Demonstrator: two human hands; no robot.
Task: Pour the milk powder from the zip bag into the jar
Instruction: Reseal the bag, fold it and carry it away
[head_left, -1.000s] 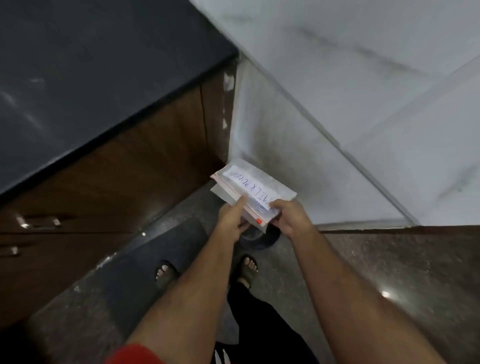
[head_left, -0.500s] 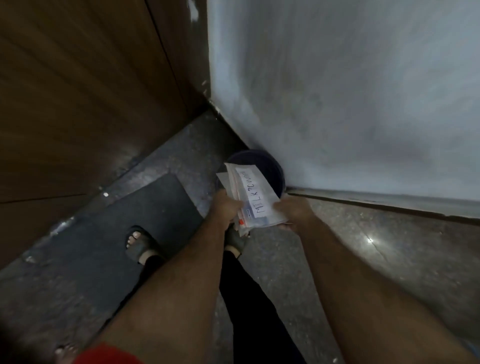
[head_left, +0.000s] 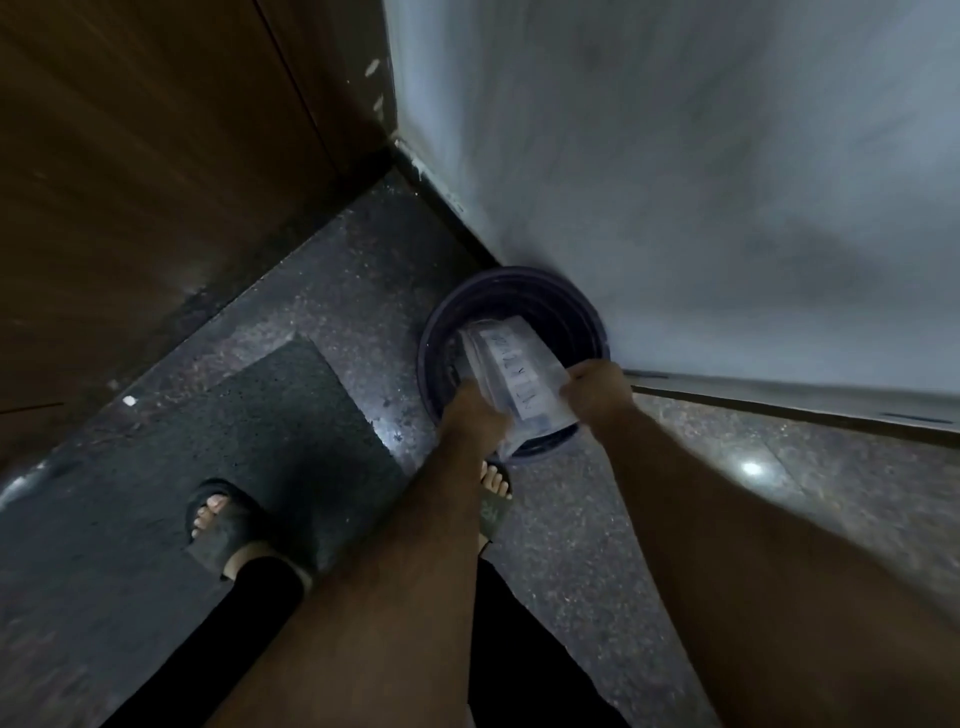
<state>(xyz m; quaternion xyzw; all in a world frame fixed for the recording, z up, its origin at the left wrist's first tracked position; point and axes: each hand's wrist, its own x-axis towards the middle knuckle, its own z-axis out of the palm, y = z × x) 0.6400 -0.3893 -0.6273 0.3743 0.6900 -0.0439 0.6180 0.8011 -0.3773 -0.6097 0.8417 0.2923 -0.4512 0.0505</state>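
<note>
You've got the zip bag (head_left: 511, 382) pinched between both hands right over the dark round bin (head_left: 582, 317) on the floor, tucked into the corner against the pale wall (head_left: 675, 182). Your left hand (head_left: 475, 418) has its fingers clamped on the bag's near left edge, your right hand (head_left: 597, 389) closed on the right edge, so the flat packet hangs slack above the bin's mouth. It looks emptied and ready to drop, which suggests the pouring is behind you. No jar in sight here. Your sandalled feet (head_left: 226, 519) straddle the dark floor mat (head_left: 260, 431), close in so you can reach down.
</note>
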